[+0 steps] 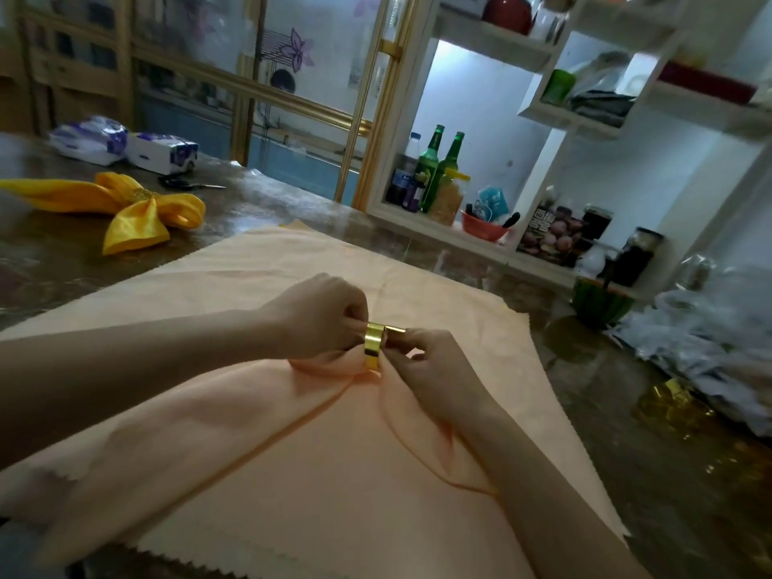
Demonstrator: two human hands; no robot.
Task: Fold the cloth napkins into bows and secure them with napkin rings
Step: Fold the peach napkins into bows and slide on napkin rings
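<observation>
Ring time: both hands meet over the middle of the peach napkin (259,286), which is spread on the table (62,261). The left hand (321,315) pinches the gold ring (373,346) with curled fingers, and the right hand (426,361) nips its other side. Cloth bunches just beneath. Next move, I'd say: feed that gather through. A yellow bow (125,206) sits finished, far left.

Room view. Dark, glossy worktop (292,202) spans the foreground. At 10 o'clock, wooden cabinets (75,64); at 11 o'clock, a gold-framed glass partition (267,94) bearing a purple flower decal (298,50). From 1 to 3 o'clock, white open shelving (539,114) holds two green bottles (434,169), jars and a red bowl (484,227). The white wall (472,98) behind is brightly lit; elsewhere the light is dim.
</observation>
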